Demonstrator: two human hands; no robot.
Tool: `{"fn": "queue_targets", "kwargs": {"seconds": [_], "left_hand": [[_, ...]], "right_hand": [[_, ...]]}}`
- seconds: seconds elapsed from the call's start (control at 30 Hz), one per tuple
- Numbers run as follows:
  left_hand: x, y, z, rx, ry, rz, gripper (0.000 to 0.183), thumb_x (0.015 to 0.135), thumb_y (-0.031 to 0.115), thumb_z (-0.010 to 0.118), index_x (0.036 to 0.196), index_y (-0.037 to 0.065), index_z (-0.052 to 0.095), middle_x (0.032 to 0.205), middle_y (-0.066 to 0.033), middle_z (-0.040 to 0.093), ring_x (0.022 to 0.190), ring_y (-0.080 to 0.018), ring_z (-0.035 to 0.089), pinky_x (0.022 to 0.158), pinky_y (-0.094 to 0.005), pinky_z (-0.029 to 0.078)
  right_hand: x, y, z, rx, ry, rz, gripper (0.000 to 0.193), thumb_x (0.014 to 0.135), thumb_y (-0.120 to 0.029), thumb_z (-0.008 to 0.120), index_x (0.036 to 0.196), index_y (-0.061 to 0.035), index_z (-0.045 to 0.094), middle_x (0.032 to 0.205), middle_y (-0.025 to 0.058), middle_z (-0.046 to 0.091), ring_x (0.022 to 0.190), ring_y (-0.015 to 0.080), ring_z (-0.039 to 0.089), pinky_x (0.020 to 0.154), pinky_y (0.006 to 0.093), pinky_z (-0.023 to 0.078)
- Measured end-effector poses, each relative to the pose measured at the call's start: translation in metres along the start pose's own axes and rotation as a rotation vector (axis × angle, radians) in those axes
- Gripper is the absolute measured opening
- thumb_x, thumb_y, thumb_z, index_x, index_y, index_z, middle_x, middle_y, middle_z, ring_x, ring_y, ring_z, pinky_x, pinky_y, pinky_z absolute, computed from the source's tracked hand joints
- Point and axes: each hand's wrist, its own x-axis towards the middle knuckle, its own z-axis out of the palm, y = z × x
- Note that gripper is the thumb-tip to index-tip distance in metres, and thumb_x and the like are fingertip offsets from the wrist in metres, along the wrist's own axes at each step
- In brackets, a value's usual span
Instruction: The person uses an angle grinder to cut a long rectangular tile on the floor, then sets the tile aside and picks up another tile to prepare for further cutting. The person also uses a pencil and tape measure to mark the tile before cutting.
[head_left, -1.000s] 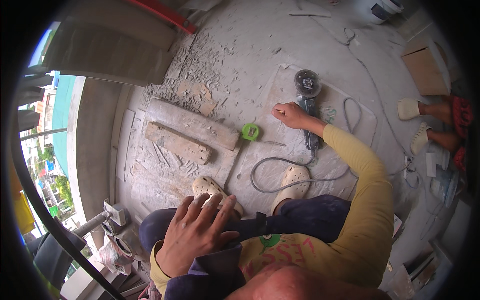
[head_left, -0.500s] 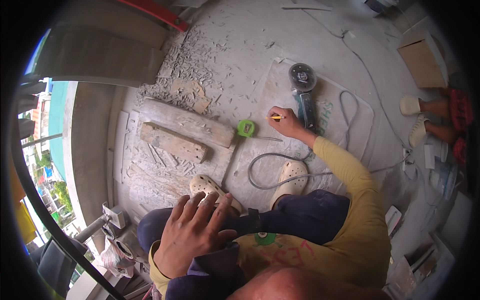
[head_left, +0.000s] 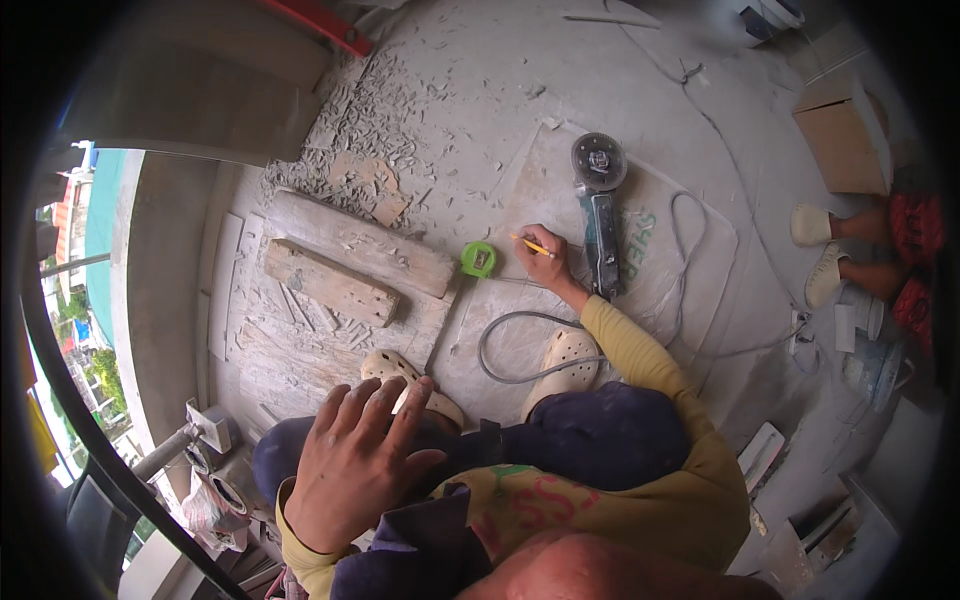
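In my right hand [head_left: 549, 264] is a yellow pencil [head_left: 534, 246], its tip aimed up and left above the pale sheet [head_left: 530, 190]. Just left of that hand lies a bright green tape measure [head_left: 478, 260]; a thin strip runs from it toward my wrist. An angle grinder [head_left: 602, 240] rests on the sheet to the right of my hand, its round guarded head [head_left: 599, 162] at the far end. My left hand [head_left: 362, 465] is empty, fingers spread, held over my left leg.
Two wooden pieces, a longer plank [head_left: 350, 240] and a shorter block [head_left: 330, 283], lie left of the tape measure. A grey cable [head_left: 484, 350] loops near my shoes. Shavings [head_left: 370, 130] litter the far floor. Another person's feet [head_left: 822, 275] and a cardboard box [head_left: 843, 145] are at the right.
My right hand has drawn slightly nearer to me and away from the grinder, uncovering more of its body. The pencil has tilted. The whole view has shifted a little.
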Motion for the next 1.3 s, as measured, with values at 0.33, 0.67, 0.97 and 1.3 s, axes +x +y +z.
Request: {"fn": "queue_targets", "kwargs": {"seconds": [0.33, 0.67, 0.97, 1.3], "left_hand": [[0.016, -0.003, 0.001, -0.012, -0.02, 0.006, 0.078, 0.094, 0.047, 0.08, 0.157, 0.006, 0.057, 0.135, -0.0149, 0.067, 0.127, -0.0343, 0.063, 0.111, -0.0491, 0.049], [0.022, -0.004, 0.002, -0.003, -0.029, 0.007, 0.079, 0.094, 0.047, 0.08, 0.158, 0.007, 0.056, 0.137, -0.0134, 0.066, 0.128, -0.0339, 0.063, 0.111, -0.0501, 0.049], [0.024, -0.005, 0.001, -0.011, -0.032, 0.004, 0.078, 0.095, 0.048, 0.079, 0.158, 0.007, 0.056, 0.137, -0.0136, 0.066, 0.129, -0.0341, 0.063, 0.112, -0.0495, 0.049], [0.025, -0.006, 0.001, -0.007, -0.027, 0.002, 0.078, 0.095, 0.047, 0.079, 0.157, 0.008, 0.056, 0.134, -0.0133, 0.067, 0.128, -0.0334, 0.063, 0.112, -0.0492, 0.049]], "right_hand": [[-0.013, 0.006, 0.006, -0.016, 0.078, -0.145, 0.011, 0.093, -0.002, 0.075, 0.102, -0.0016, 0.068, 0.085, 0.0174, 0.073, 0.073, 0.0295, 0.074, 0.063, 0.0388, 0.057], [-0.008, 0.009, 0.006, -0.096, 0.081, -0.255, 0.012, 0.094, -0.004, 0.077, 0.102, -0.0029, 0.069, 0.084, 0.0157, 0.073, 0.07, 0.0294, 0.075, 0.063, 0.0382, 0.057], [-0.011, 0.01, 0.007, -0.051, 0.055, -0.168, 0.012, 0.092, -0.001, 0.076, 0.099, -0.0027, 0.066, 0.087, 0.0207, 0.073, 0.075, 0.0398, 0.074, 0.064, 0.0435, 0.057], [-0.01, 0.004, 0.003, -0.056, 0.043, -0.199, 0.012, 0.091, -0.001, 0.075, 0.1, -0.0024, 0.067, 0.088, 0.02, 0.073, 0.077, 0.0393, 0.074, 0.065, 0.043, 0.058]]}}
